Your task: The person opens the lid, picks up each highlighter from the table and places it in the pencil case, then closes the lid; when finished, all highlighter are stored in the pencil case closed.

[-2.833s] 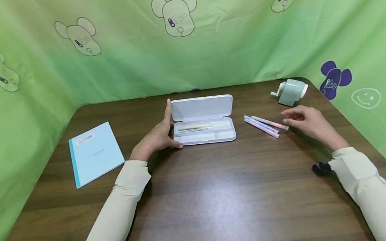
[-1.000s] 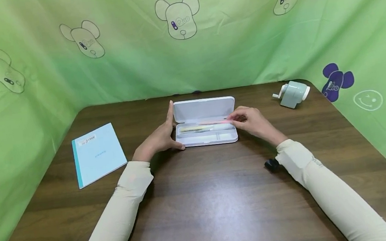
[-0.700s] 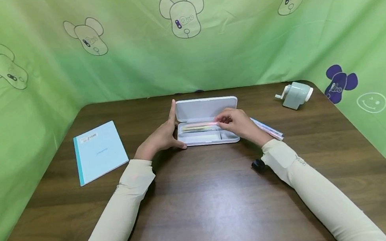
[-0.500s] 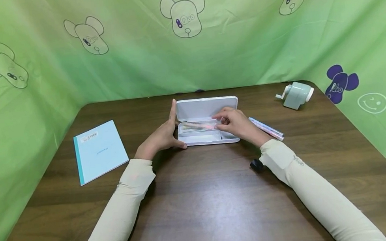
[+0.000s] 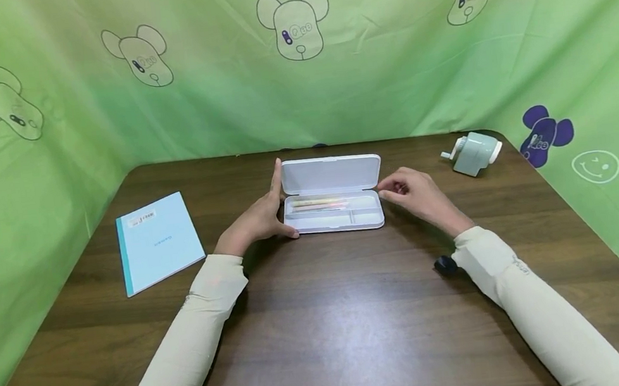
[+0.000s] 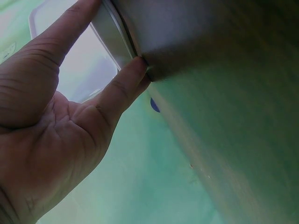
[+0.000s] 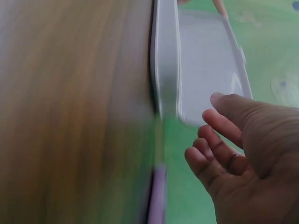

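A white pencil case [image 5: 366,218] lies with its lid [image 5: 331,174] raised. Several thin pens [image 5: 316,204] rest in its back left compartment, one with a pink end. My left hand [image 5: 258,220] spans the case's left end, thumb at the front corner and a straight finger along the lid; the left wrist view has its fingers touching the edge. Just off the right end is my right hand [image 5: 415,195], fingers loosely bent with nothing in them. The right wrist view catches a purple pen [image 7: 158,196] on the table, hidden from the head view by that hand and arm.
A light blue notebook [image 5: 162,243] lies at the left of the brown table [image 5: 324,319]. At the back right corner stands a grey-green crank sharpener [image 5: 474,153]. Green printed cloth [image 5: 207,102] hangs behind and along both sides.
My right hand has carried a pink pen from the table's right into the case, let go of it and moved back rightward. My left hand has stayed at the case.
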Motion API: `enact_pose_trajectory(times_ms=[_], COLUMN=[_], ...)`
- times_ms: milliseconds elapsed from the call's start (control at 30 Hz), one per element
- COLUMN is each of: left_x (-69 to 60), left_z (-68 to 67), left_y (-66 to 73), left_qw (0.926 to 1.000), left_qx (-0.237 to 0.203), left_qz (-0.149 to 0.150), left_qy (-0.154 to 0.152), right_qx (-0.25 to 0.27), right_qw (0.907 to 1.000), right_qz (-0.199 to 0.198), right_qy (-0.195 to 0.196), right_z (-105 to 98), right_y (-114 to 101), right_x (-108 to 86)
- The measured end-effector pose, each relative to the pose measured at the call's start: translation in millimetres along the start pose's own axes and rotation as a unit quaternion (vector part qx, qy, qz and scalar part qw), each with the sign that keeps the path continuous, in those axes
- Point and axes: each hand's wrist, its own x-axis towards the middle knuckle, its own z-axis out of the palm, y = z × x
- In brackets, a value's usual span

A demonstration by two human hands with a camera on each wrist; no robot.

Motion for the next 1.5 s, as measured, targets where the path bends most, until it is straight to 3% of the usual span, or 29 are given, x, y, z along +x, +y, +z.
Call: enact_pose_trajectory(times_ms=[133,200,233,333,500,533,567,767,800,967,1133,1300,1333,1500], left_x=[2.5,7.3,4.0,8.9,-3.5,-7.1,-1.2,-3.4,-10.3,-8.1,-8.9,-9.8,-7.5,-6.9], left_z=[-0.4,1.2,-0.4,2.2,-0.6,-2.0,0.5,1.4,-0.7,-1.5,-1.9,-1.3,-0.5,-1.6], left_y=[-1.0,-8.3,0.4,-8.6,8.8,13.3,1.2,0.1,12.3,9.2,15.4,14.9,9.6,8.9], left_qw=[1.0,0.9999,0.9998,0.9996,0.9997,0.9997,0.9999,1.0,1.0,0.9999,0.9999,0.9999,0.9998,0.9998], left_qx=[0.005,0.012,0.02,0.028,0.021,0.019,0.012,0.002,0.006,0.013,0.01,0.013,0.017,0.018], left_qz=[-0.002,0.003,-0.008,-0.006,-0.014,-0.014,-0.004,0.005,-0.004,0.009,-0.004,-0.003,0.006,0.009], left_qy=[-0.001,0.002,0.0,0.007,0.002,-0.001,-0.001,-0.002,-0.002,0.002,0.0,-0.001,0.001,-0.001], right_qx=[-0.016,-0.021,-0.023,-0.031,-0.042,-0.044,-0.044,-0.042,-0.042,-0.044,-0.051,-0.056,-0.056,-0.051], right_qw=[0.9996,0.9991,0.9988,0.9976,0.9956,0.9953,0.995,0.9921,0.9917,0.9908,0.9902,0.9903,0.9905,0.9932], right_qz=[0.02,0.03,0.035,0.056,0.084,0.086,0.088,0.104,0.106,0.107,0.101,0.1,0.101,0.103], right_qy=[0.015,0.022,0.025,0.026,-0.001,-0.009,-0.018,-0.056,-0.059,-0.07,-0.082,-0.079,-0.075,-0.02], right_z=[-24.4,-35.9,-41.2,-55.8,-72.2,-73.7,-74.9,-73.5,-72.6,-70.0,-69.3,-66.9,-66.8,-67.5], right_y=[21.2,32.2,37.2,51.0,64.7,65.4,65.9,62.8,62.1,61.8,61.5,60.2,60.4,61.0], right_x=[-21.3,-33.3,-39.5,-57.4,-78.3,-79.8,-80.6,-79.5,-79.2,-78.3,-76.8,-75.3,-75.5,-76.5])
